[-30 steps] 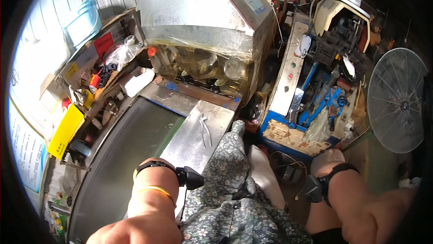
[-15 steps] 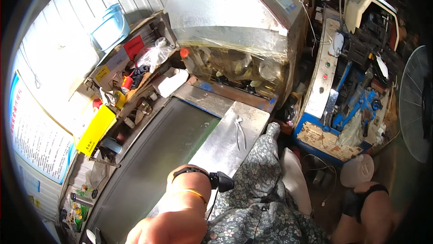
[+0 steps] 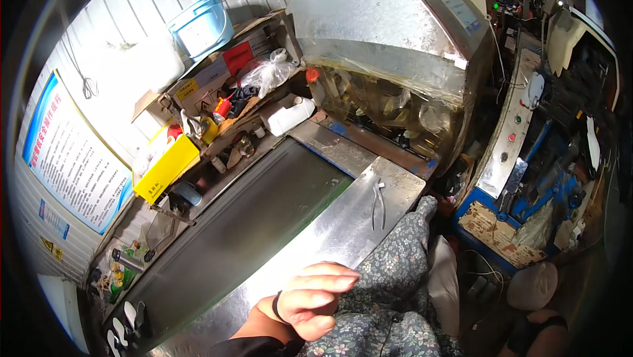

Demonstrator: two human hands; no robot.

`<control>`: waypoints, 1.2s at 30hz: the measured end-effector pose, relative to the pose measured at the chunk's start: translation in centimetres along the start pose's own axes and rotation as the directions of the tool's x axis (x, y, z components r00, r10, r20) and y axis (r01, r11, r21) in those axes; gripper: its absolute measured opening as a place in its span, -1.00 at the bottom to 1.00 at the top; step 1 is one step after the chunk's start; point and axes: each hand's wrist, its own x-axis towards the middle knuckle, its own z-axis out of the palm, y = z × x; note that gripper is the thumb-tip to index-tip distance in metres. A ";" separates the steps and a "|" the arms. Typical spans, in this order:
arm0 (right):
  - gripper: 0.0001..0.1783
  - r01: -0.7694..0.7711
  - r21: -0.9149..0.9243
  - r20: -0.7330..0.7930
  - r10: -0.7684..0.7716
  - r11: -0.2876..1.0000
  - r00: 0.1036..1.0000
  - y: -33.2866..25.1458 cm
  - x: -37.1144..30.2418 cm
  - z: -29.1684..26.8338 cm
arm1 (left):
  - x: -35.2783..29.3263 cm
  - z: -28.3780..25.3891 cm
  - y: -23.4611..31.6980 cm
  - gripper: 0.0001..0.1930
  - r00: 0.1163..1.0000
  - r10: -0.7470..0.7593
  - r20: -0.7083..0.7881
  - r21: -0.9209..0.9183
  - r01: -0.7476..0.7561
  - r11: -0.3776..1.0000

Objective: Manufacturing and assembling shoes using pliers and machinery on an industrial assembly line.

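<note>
My left hand (image 3: 320, 297) hovers over the near end of the silver metal ledge, next to the patterned cloth on my lap. Its fingers are stretched to the right, the thumb stands apart below them, and nothing shows between them. A dark band circles the wrist, and the sleeve is black. Silver pliers (image 3: 378, 208) lie on the metal ledge (image 3: 330, 241), beyond the hand and apart from it. Dark floral cloth (image 3: 389, 271) covers my lap. At the lower right edge, my right hand (image 3: 555, 342) shows only as dim skin beside a black strap; its fingers are hidden.
A dark conveyor belt (image 3: 250, 205) runs alongside the ledge toward a metal-hooded machine (image 3: 389, 21). Left of it, a cluttered shelf bears a yellow box (image 3: 168, 174) and a blue bucket (image 3: 200, 27). Several black-and-white curved pieces (image 3: 125, 327) lie low left. A blue-framed machine (image 3: 508, 218) stands right.
My left hand has swung up and right from the lower edge, its fingers now visible. The right wrist has dropped lower. The whole view has shifted, so the surroundings appear farther right and lower.
</note>
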 end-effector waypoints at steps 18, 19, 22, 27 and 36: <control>-0.82 -0.131 -0.550 -0.036 0.133 0.825 0.990 0.6 -4.0 -3.7 | -1.5 1.6 -1.2 -0.55 0.951 -0.297 0.089 0.116 0.287 0.951; -0.82 -0.069 -0.596 -0.012 0.078 0.800 0.997 -0.5 -3.5 -4.6 | -1.8 1.9 -1.4 -0.56 0.948 -0.310 0.076 0.134 0.299 0.945; -0.82 0.120 -0.737 0.095 -0.073 0.665 0.993 -3.1 -2.1 -7.1 | -2.7 2.5 -2.1 -0.58 0.926 -0.374 -0.046 0.163 0.376 0.912; -0.82 0.271 -0.927 0.248 -0.120 0.258 0.961 -2.0 0.7 -15.8 | -4.1 2.4 -2.5 -0.67 0.861 -0.498 -0.106 0.260 0.507 0.821; -0.04 -0.529 -0.528 -0.796 0.171 -0.664 0.580 4.0 -3.0 -40.6 | -5.3 3.0 -4.6 -0.73 0.780 -0.624 -0.047 0.334 0.601 0.726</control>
